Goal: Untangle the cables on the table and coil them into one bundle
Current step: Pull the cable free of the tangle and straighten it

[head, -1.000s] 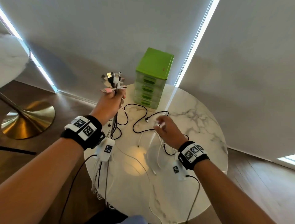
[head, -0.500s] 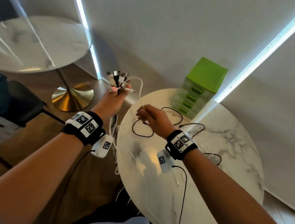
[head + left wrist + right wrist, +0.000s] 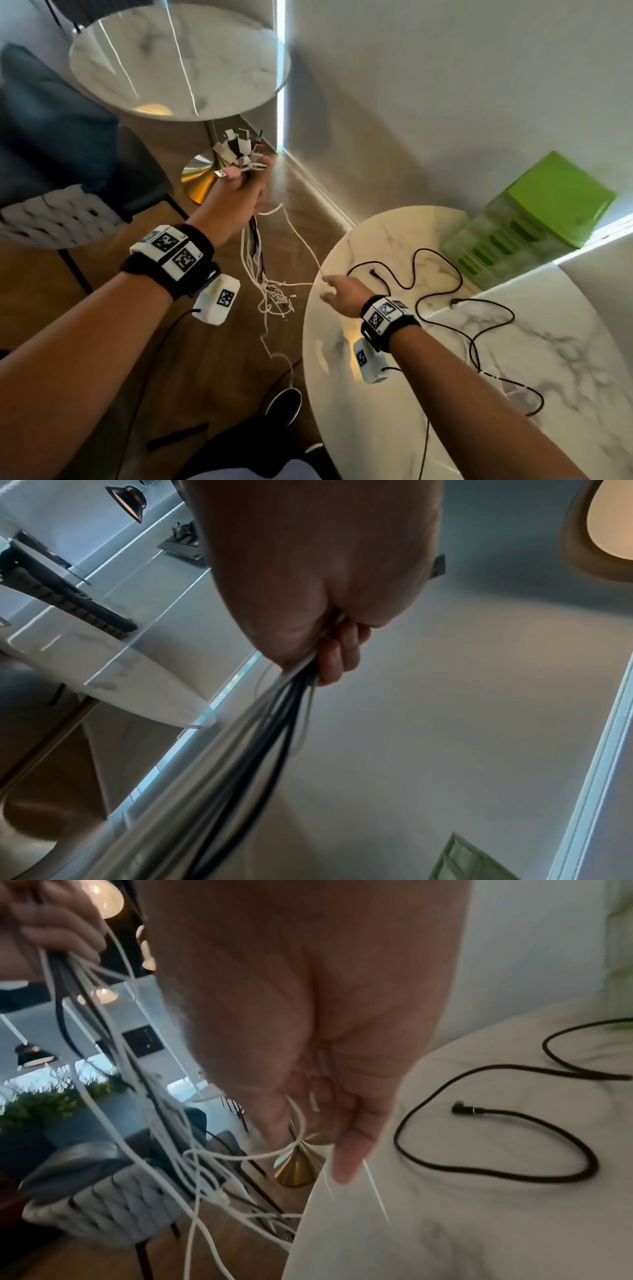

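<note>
My left hand (image 3: 245, 183) is raised left of the marble table (image 3: 428, 411) and grips a cable bundle (image 3: 251, 246). Its plugs (image 3: 239, 150) fan out above the fist, and the white and black cords hang into a tangle (image 3: 274, 299). The left wrist view shows my curled fingers (image 3: 339, 656) around the cords (image 3: 274, 723). At the table's left edge, my right hand (image 3: 327, 287) pinches a white cable (image 3: 301, 240) that runs up to the left hand. That white cable (image 3: 301, 1123) loops through the right hand's fingers (image 3: 346, 1164). Loose black cables (image 3: 435, 270) lie on the table.
A green drawer box (image 3: 548, 222) stands at the table's far right against the wall. A second marble table (image 3: 178, 61) on a gold base (image 3: 197, 181) and a chair with a woven cushion (image 3: 51, 212) stand to the left. A shoe (image 3: 284, 404) is below.
My left hand has carried the bundle leftwards, off the table. The right hand has come from mid-table to the left edge, drawing a white cable with it. My view has swung left.
</note>
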Demonstrator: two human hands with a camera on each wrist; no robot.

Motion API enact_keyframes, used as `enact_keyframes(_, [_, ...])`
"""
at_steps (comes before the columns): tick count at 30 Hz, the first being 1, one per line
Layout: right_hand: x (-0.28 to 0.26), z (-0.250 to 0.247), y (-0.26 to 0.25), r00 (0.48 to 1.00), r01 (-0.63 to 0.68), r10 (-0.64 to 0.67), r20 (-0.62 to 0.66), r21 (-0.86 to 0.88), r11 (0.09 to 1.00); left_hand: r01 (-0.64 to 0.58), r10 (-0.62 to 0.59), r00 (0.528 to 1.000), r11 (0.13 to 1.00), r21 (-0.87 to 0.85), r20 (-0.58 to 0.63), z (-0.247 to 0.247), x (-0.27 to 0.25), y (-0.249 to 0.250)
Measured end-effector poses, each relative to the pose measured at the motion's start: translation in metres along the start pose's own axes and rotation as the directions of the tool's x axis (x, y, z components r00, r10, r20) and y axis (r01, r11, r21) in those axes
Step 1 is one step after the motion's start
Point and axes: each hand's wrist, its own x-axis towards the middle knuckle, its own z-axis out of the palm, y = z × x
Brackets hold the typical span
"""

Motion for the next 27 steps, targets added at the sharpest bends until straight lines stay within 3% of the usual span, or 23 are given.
enact_keyframes(2, [0.004,0.008,-0.006,1.0,-0.014,0.014,-0.014,0.024,1.0,-0.005,0.006,1.0,1.0,-0.019,0.029,-0.006,-0.002,-0.007])
enact_keyframes(4, [0.007,0.004,-0.024,0.976,0.13,-0.098,-0.192,0.159,0.979,-0.001,0.002,0.998,1.0,-0.022,0.068,-0.008,-0.005,-0.016])
enact_keyframes(7, [0.008,-0.016,-0.064,0.849,0.404,-0.315,-0.423,0.136,0.905,0.036,-0.025,0.988,0.997,-0.066,0.154,-0.007,-0.006,-0.026])
enact_keyframes(8, [0.006,-0.024,-0.078,0.825,0.452,-0.362,-0.433,0.124,0.883,0.047,-0.034,0.985,0.996,-0.074,0.168,-0.006,-0.004,-0.029])
enact_keyframes(10, [0.004,-0.036,-0.099,0.828,0.488,-0.422,-0.37,0.103,0.867,0.058,-0.048,0.983,0.997,-0.053,0.175,-0.008,-0.002,-0.032])
enact_keyframes(12, [0.004,-0.042,-0.107,0.787,0.541,-0.502,-0.358,0.009,0.841,0.055,-0.056,0.99,0.998,0.013,0.129,-0.013,0.001,-0.031])
enact_keyframes(14, [0.007,-0.046,-0.106,0.695,0.605,-0.557,-0.454,-0.049,0.795,0.03,-0.035,0.999,0.994,0.103,0.038,-0.018,0.002,-0.027])
enact_keyframes(16, [0.008,-0.051,-0.102,0.669,0.605,-0.516,-0.535,-0.012,0.796,0.044,-0.03,0.996,0.982,0.183,-0.08,-0.025,0.003,-0.027])
enact_keyframes(18, [0.006,-0.058,-0.099,0.697,0.576,-0.427,-0.575,0.095,0.812,0.102,-0.073,0.986,0.975,0.198,-0.149,-0.032,0.004,-0.031])
enact_keyframes(21, [0.008,-0.063,-0.096,0.754,0.501,-0.307,-0.581,0.207,0.84,0.136,-0.137,0.981,0.991,-0.019,-0.139,-0.041,0.003,-0.035])
enact_keyframes(23, [0.018,-0.056,-0.088,0.822,0.412,-0.244,-0.515,0.24,0.879,0.119,-0.134,0.98,0.988,-0.103,-0.146,-0.046,0.001,-0.034])
enact_keyframes(25, [0.032,-0.042,-0.073,0.932,0.263,-0.209,-0.297,0.156,0.952,0.091,-0.105,0.986,0.99,-0.106,-0.133,-0.051,-0.001,-0.033])
enact_keyframes(27, [0.037,-0.026,-0.062,0.998,0.06,-0.056,0.029,-0.131,0.99,0.07,-0.08,0.992,0.992,-0.107,-0.094,-0.057,-0.002,-0.032])
